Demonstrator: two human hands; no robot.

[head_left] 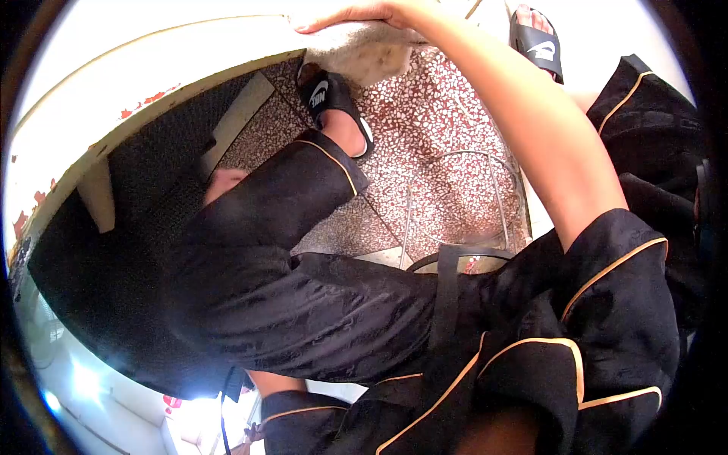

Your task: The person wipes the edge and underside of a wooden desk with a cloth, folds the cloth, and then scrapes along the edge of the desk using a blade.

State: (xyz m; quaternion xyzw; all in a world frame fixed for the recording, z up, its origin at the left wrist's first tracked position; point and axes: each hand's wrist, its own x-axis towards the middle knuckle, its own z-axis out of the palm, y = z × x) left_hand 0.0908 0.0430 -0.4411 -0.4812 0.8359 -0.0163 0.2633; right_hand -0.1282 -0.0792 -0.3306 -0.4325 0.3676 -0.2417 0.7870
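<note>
A pale, soft-looking cloth [356,53] lies at the inner end of a cream curved rim [167,85], hanging partly over the speckled floor [455,98], with the right hand [371,10] on top of it. The fingers [324,18] lie stretched along the cloth towards the rim; the picture's top edge and the glare hide the rest, so I cannot tell whether they close on it. Contact here looks best kept broad and even, the cloth bunched enough to stay between skin and edge, since the rim's paint is chipped in red patches [155,97] that could snag fibres or scratch. The bare forearm [516,114] reaches across at full stretch, so a closer seat would probably give steadier pressure. Below the rim are a dark area and two pale bars, one slanting [243,114], one upright [97,193]. Near the slanting bar, a blurred patch of skin [225,182] shows beside the black trouser leg [273,205]; whether it is the left hand, and how its fingers stand, I cannot tell. One black slide [322,95] sits just below the cloth, the other [538,49] farther right, a wide stance that should help balance. Thin metal rods [470,152] stand over the floor between leg and forearm, worth keeping clear of the elbow.
</note>
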